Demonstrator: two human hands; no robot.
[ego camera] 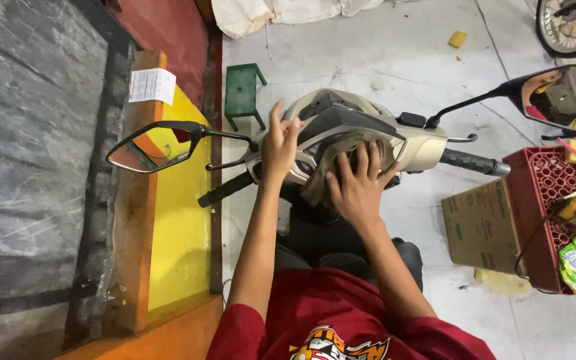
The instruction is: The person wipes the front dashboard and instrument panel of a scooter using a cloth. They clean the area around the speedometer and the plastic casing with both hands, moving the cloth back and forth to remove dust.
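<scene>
Centre of frame: cream and grey scooter handlebar cowl (368,127), seen from above, w/ a dirty grey-beige cloth (335,163) bunched over its dash. Right hand (358,190) lies flat on the cloth, fingers (361,160) spread and pressing down, not clenched. Left hand (280,143) is just left of it, open, fingers loosely raised, palm edge against the cowl's left side; grasping nothing. Black rubber grips stick out both ways: left grip (225,190) low-centre-left, right grip (468,162) to the right. Black-framed mirrors: left mirror (148,147) at mid-left, right mirror (561,97) at upper right. Small green plastic stool (245,90) stands on the grey concrete floor (395,47) behind the cowl. Red plastic crate (548,193) & a brown cardboard box (481,223) at right edge.
</scene>
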